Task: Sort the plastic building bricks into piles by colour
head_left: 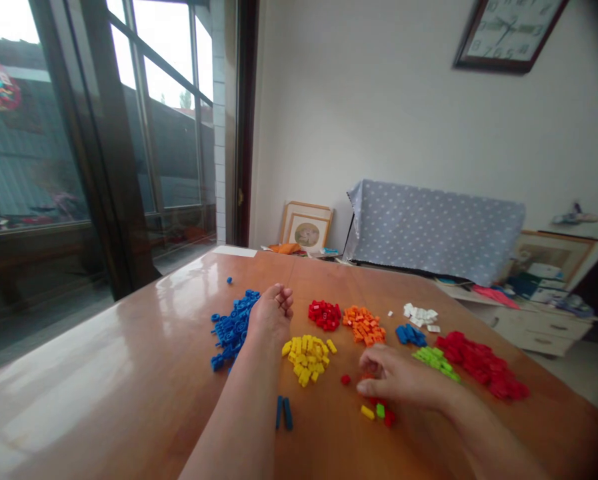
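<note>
My left hand [273, 312] is beside the right edge of a pile of blue bricks [232, 330], its fingers curled together; what they hold, if anything, is hidden. Low over a few loose red and orange pieces, my right hand [386, 375] has its fingers curved and thumb bent, and its grip is hard to make out. Near it lie a yellow brick [367, 413], a green brick [380, 411] and a small red piece [345, 380]. A pile of yellow bricks [307, 360] sits between my hands. Two dark blue strips [287, 413] lie beside my left forearm.
Farther back are piles of red bricks [324, 315], orange bricks [363, 325], white bricks [420, 315] and small blue bricks [411, 335]. Light green bricks [436, 362] and a larger red pile [481, 363] lie at the right of the wooden table [143, 373].
</note>
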A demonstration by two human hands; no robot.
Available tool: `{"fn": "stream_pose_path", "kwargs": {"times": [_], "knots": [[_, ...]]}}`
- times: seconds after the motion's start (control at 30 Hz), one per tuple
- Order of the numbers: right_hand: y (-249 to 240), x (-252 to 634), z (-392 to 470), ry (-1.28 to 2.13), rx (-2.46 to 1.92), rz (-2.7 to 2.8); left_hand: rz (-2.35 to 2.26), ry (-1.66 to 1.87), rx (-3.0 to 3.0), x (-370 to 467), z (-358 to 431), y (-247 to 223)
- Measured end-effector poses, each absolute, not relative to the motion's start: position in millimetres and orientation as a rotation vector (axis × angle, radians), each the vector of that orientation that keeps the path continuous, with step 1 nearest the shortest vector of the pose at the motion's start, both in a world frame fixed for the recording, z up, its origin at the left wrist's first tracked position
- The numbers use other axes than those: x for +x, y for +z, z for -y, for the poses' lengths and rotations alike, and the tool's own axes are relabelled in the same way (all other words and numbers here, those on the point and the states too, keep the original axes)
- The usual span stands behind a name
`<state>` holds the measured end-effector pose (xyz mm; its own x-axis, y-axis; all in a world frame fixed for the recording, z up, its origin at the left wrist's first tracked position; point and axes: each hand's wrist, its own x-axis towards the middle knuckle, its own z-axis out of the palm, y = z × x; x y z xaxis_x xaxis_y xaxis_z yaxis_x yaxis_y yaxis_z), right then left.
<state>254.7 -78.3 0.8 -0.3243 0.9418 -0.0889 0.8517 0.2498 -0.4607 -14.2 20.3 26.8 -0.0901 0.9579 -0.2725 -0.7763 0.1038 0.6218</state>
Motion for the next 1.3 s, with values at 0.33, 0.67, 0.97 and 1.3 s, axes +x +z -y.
{"fn": "stream_pose_path", "kwargs": {"times": [0.33, 0.67, 0.97, 1.3], "knots": [[-16.2, 248.0, 69.3, 0.674, -1.6, 2.12, -0.794, 1.46, 0.333, -11.3, -18.4, 27.7], [-32.9, 268.5, 65.2, 0.787, -1.647, 2.068, -0.828, 1.461, 0.374, -6.1, -19.0, 25.8], [-30.9, 278.6, 44.3, 0.343, -1.655, 1.95, -0.86, 1.46, 0.384, -1.4, -20.4, 23.0], [-36.3, 299.9, 28.1, 0.298, -1.622, 1.734, -0.852, 1.447, 0.393, -1.7, -21.4, 20.9]]}}
